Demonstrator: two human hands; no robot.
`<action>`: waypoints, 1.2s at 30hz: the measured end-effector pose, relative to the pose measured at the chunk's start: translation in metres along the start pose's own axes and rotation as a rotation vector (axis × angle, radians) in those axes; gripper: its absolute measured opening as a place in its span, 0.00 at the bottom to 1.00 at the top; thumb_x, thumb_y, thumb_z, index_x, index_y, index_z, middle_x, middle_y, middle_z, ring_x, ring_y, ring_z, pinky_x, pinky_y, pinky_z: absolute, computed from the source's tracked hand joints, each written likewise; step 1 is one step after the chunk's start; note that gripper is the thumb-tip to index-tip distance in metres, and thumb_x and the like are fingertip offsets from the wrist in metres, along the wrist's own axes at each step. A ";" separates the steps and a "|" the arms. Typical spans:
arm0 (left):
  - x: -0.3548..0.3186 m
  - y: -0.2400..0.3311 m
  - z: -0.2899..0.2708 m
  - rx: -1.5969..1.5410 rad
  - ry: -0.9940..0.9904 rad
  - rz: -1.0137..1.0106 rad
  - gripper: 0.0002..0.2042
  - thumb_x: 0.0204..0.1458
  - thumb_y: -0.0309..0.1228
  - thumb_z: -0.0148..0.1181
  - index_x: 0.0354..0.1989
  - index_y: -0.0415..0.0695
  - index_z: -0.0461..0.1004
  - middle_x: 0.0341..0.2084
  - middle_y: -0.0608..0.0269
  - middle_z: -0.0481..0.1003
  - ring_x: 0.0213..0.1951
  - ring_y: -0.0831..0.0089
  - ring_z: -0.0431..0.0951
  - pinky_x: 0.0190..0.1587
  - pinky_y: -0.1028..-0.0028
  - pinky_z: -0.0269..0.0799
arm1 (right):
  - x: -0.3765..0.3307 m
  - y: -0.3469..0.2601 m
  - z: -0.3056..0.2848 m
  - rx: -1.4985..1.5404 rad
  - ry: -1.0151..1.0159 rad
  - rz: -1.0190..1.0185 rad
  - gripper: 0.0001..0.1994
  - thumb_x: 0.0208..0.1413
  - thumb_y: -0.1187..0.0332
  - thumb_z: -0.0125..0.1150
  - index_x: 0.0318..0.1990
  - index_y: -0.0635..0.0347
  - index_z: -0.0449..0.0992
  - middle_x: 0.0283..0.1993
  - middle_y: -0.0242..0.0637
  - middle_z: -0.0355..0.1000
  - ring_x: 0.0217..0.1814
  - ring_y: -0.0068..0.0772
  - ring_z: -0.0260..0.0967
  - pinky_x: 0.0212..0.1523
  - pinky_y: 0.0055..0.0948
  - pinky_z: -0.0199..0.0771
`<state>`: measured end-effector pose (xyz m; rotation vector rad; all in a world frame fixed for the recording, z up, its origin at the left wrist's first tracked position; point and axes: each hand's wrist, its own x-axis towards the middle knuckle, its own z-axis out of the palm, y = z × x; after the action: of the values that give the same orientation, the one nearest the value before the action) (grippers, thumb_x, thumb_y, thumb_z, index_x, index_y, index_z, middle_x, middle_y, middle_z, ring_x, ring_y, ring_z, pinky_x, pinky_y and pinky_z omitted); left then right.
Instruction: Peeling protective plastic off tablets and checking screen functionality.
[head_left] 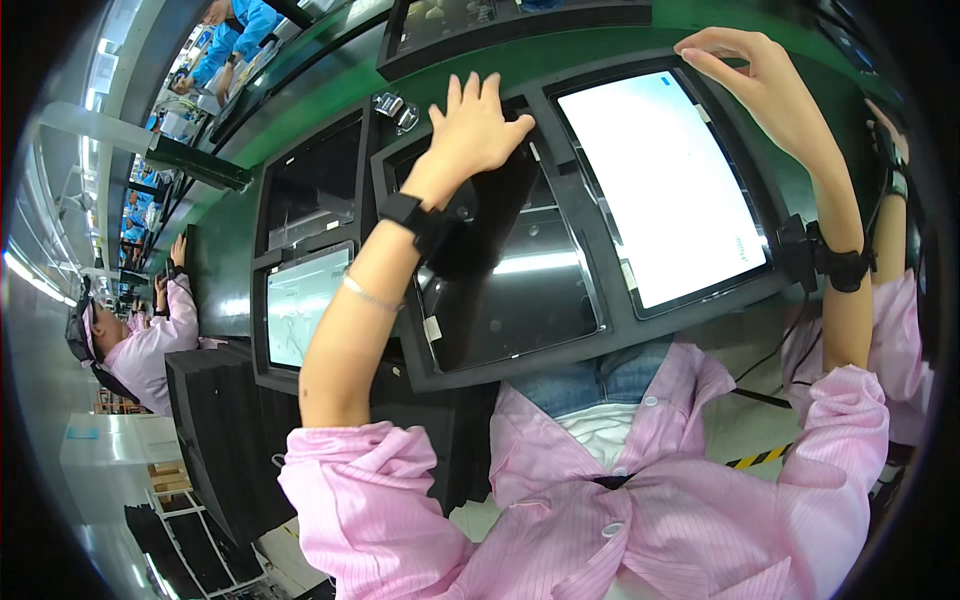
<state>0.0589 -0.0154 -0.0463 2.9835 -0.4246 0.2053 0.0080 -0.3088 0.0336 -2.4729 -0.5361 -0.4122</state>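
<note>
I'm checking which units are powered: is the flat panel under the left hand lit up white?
No: the left hand lies on a dark glossy panel; the white lit panel is beside it.

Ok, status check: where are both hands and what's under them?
Left hand open, flat on far edge of dark screen panel. Right hand open, fingers curled over top edge of lit white screen. Nothing gripped. Metal clip beyond left hand, clear.
</note>
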 end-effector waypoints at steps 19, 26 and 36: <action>0.022 0.004 0.016 -0.042 -0.109 -0.126 0.29 0.47 0.47 0.48 0.57 0.47 0.59 0.56 0.52 0.60 0.58 0.54 0.58 0.55 0.45 0.47 | 0.002 -0.034 -0.012 0.162 -0.031 0.055 0.11 0.53 0.68 0.56 0.34 0.70 0.76 0.22 0.37 0.73 0.22 0.21 0.66 0.25 0.20 0.65; 0.013 -0.019 -0.014 -0.197 -0.243 -0.081 0.34 0.48 0.49 0.51 0.61 0.43 0.54 0.56 0.44 0.60 0.60 0.51 0.56 0.59 0.63 0.51 | -0.013 -0.026 -0.002 0.044 -0.064 -0.180 0.12 0.53 0.64 0.55 0.39 0.63 0.74 0.39 0.38 0.73 0.43 0.33 0.68 0.45 0.29 0.66; -0.185 0.072 -0.118 -0.855 0.206 0.352 0.15 0.45 0.31 0.48 0.37 0.35 0.73 0.43 0.40 0.70 0.49 0.50 0.68 0.54 0.58 0.59 | -0.117 -0.041 0.004 -0.131 -0.240 -0.262 0.10 0.50 0.72 0.53 0.40 0.57 0.76 0.55 0.38 0.65 0.64 0.48 0.51 0.59 0.42 0.53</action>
<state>-0.1515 -0.0182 0.0493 2.0213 -0.7723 0.2718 -0.1117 -0.3090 0.0030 -2.6025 -0.9668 -0.2587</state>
